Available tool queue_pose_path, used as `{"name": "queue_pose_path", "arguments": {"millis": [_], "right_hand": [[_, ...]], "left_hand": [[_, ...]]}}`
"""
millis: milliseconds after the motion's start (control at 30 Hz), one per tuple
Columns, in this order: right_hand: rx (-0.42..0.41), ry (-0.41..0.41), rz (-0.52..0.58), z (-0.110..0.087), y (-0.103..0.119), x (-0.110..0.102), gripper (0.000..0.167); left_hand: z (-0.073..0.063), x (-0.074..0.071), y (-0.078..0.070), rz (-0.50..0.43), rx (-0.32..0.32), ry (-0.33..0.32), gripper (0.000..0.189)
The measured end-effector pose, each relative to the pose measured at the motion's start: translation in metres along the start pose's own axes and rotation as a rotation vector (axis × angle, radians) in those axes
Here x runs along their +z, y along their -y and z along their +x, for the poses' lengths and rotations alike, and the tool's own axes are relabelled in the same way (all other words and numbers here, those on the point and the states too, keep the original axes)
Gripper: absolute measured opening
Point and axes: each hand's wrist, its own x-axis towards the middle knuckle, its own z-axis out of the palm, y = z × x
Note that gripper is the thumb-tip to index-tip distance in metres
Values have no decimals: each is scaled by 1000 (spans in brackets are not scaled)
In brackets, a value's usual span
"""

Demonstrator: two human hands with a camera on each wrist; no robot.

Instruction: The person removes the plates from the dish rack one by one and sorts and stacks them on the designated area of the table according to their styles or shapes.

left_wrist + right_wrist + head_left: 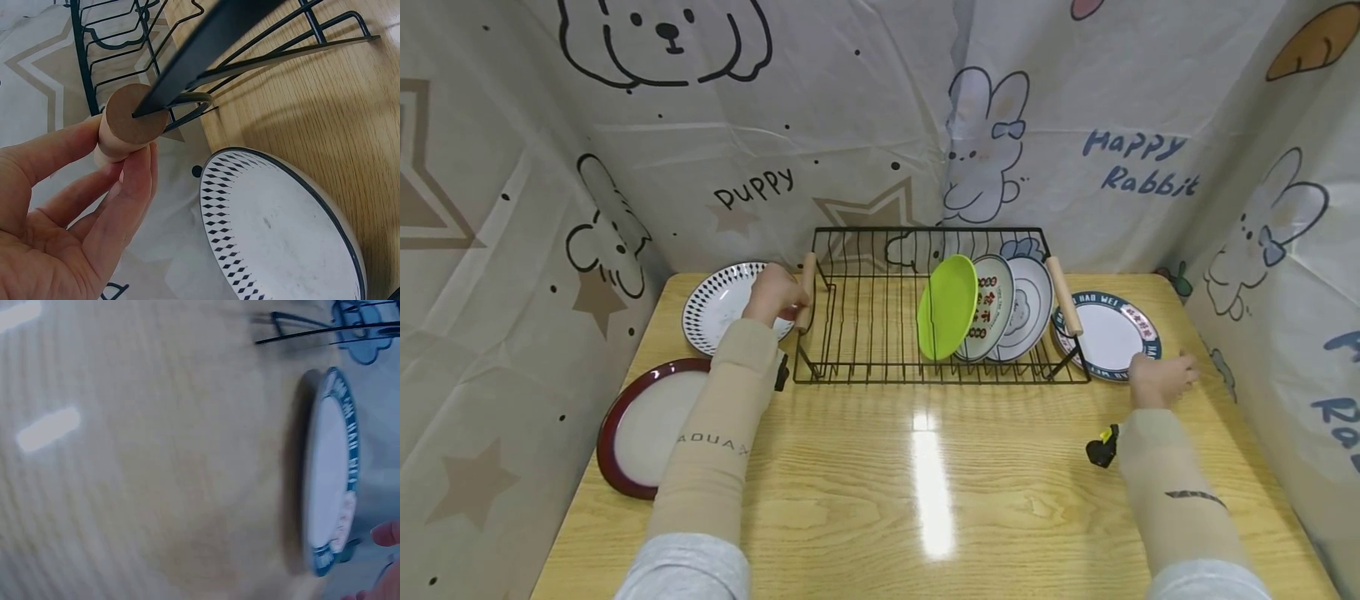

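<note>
My left hand (772, 293) pinches the left wooden handle (119, 140) of a black wire dish rack (880, 372), thumb on one side and fingers on the other. Below that hand, a white plate with a black diamond border (275, 219) lies on the table. In the rack lean a lime-green plate (947, 308), a plate with red characters (994, 321) and a white plate with a printed figure (1033, 300). On the right, my right hand (1161, 379) hovers by the near edge of a blue-rimmed plate (1105, 333), its fingers loosely bent and holding nothing.
A maroon-rimmed plate (651, 425) lies at the left, partly hidden by my left forearm. The rack's right wooden handle (1063, 296) overlaps the blue-rimmed plate in the head view. Printed cloth (865, 108) hangs around the back and sides of the wooden table (850, 483).
</note>
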Motion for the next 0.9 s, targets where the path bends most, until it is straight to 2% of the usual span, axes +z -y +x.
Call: {"name": "queue_pose_path", "arguments": {"millis": [167, 333, 467, 600, 733, 900], "right_hand": [[-200, -98, -30, -4, 31, -9, 61], [-406, -107, 22, -28, 61, -15, 54], [-568, -52, 54, -48, 74, -15, 52], [-698, 44, 29, -62, 81, -11, 54], [-781, 154, 14, -74, 86, -5, 57], [-839, 268, -24, -85, 90, 5, 57]], "left_hand": [[1, 0, 0, 4, -6, 6, 29], [0, 0, -1, 8, -7, 8, 29], [1, 0, -1, 6, -11, 7, 29], [1, 0, 0, 10, -12, 6, 28], [2, 0, 0, 13, -14, 7, 28], [2, 0, -1, 21, -14, 6, 29]]}}
